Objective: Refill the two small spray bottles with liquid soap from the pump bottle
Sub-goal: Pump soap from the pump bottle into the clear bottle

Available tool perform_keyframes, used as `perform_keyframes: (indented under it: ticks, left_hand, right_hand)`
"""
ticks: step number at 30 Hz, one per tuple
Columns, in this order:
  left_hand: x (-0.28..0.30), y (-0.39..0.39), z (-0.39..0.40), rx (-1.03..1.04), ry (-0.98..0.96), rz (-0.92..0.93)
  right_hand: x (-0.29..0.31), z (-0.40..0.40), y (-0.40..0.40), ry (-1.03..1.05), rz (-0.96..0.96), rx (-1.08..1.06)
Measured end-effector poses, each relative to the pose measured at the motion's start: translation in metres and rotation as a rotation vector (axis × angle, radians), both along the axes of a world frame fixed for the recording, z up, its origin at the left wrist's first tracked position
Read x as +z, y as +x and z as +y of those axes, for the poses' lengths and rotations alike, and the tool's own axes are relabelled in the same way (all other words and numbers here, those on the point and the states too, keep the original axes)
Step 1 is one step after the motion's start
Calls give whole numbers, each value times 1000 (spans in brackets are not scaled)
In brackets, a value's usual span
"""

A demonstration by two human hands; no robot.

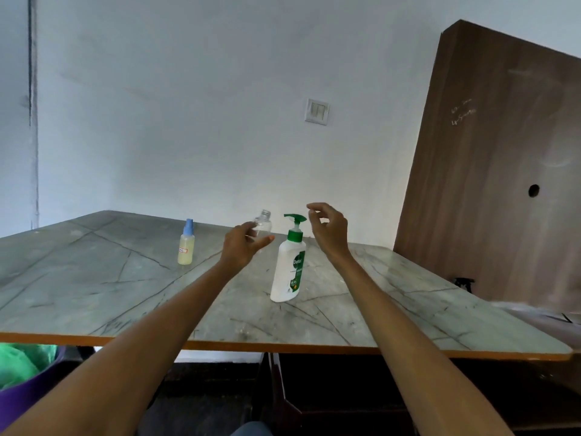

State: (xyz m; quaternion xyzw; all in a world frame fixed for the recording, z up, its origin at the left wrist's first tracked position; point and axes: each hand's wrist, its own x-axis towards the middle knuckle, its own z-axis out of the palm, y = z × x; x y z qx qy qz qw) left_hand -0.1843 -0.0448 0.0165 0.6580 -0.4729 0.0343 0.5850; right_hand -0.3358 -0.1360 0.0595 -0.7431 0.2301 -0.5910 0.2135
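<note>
White pump bottle (287, 272), green pump; yellowish spray bottle (186, 243), blue cap; grey veined table (94, 278), seemingly orange-edged.

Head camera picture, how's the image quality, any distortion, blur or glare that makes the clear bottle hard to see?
In the head view, wide-angle distortion bows the table edge and tilts the wooden board; the light is soft and dim, with no hard glare; the clear bottle in the left hand nearly blends into the pale wall; the right hand fingertips look slightly blurred.
</note>
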Motion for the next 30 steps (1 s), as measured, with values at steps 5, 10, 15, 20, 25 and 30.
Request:
perform_keyframes:
  ticks: [5,10,15,20,25,30]
  left_hand:
    - [9,-3,-3,-45,29,-32]
    - [4,0,-7,-88,114,-100]
    - [3,1,-9,-99,79,-54]
    - [11,-3,-9,-117,45,-22]
    - [12,-3,-9,-125,63,-50]
    - [17,-2,-8,-140,56,-81]
  right_hand:
    - [-14,10,20,29,-45,74]
    - [-18,6,21,88,-89,93]
    - [-21,5,24,67,-102,102]
    - [-21,5,24,57,-115,95]
    - [-24,4,27,51,-148,93]
    - [-27,3,31,23,-194,82]
